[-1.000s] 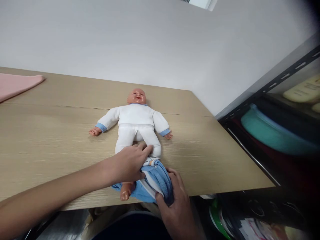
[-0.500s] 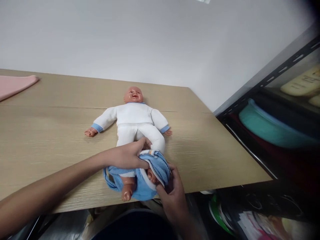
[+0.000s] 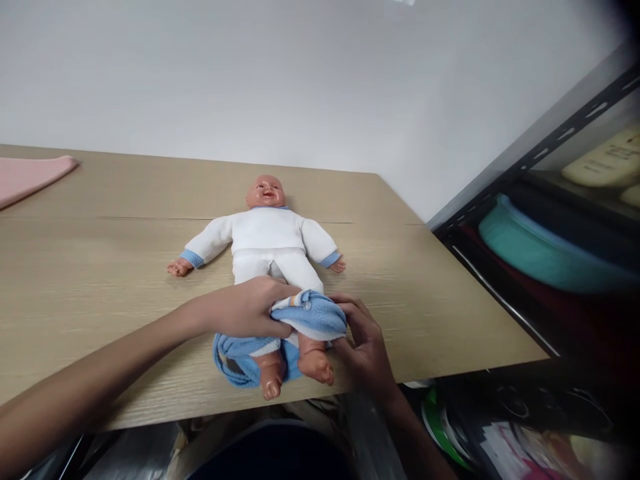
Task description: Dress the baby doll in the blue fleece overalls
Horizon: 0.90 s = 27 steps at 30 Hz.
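Your left hand (image 3: 245, 312) grips the blue garment (image 3: 315, 312) on one side; your right hand (image 3: 364, 337) pinches the other. The garment is bunched around the lower legs of the doll (image 3: 267, 233), which lies face-up on the table (image 3: 100, 267). A pink cloth (image 3: 30, 179) lies at the far left edge.

We see even, bright indoor light, soft faint shadows under the doll (image 3: 267, 233) on the worktop (image 3: 100, 280), wide-angle bending at our edges, dark vignetted right corners, shelf (image 3: 550, 143) blurred and dim
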Motion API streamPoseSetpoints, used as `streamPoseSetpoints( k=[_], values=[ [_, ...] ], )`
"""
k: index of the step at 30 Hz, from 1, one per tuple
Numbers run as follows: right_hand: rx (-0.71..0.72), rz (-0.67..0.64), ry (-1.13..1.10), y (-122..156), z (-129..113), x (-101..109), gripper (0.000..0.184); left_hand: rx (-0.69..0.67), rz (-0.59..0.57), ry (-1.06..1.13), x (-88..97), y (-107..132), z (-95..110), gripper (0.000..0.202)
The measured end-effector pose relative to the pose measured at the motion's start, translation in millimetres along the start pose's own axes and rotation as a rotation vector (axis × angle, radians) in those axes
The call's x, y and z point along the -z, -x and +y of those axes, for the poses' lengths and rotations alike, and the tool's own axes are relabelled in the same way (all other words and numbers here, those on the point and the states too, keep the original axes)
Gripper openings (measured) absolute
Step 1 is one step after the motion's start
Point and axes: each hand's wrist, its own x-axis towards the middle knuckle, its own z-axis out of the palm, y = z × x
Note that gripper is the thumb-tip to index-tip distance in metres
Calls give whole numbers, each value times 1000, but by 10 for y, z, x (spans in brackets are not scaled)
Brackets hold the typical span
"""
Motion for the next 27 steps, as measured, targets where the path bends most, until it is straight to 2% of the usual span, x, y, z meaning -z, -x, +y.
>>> streamPoseSetpoints(
  k=[3,7,10,12,15,17,22,24,27],
  values=[
    [-81,-184,-101,-182,7,141,24,-24,-133,-18,69,-30,-39,9],
    [-215,-446,-147,-401,-9,316,36,62,-156,-20,107,-49,-37,14],
    [-157,-639,-108,-575,-24,421,44,174,-74,-90,88,-38,1,41],
    [-95,-702,-70,-687,-36,454,45,208,-15,-148,56,-13,33,60],
    [-68,-645,4,-833,-46,425,32,185,47,-218,-1,66,76,66],
    [-64,-605,8,-920,-13,362,33,159,110,-255,-22,148,83,64],
    [-83,-544,-188,-1110,245,151,43,161,188,-373,54,451,-28,38],
    [-62,-465,-233,-1152,337,67,42,155,193,-299,98,590,-116,29],
    [67,-330,-115,-1160,384,-27,26,138,242,-178,96,752,-261,17]
  ],
)
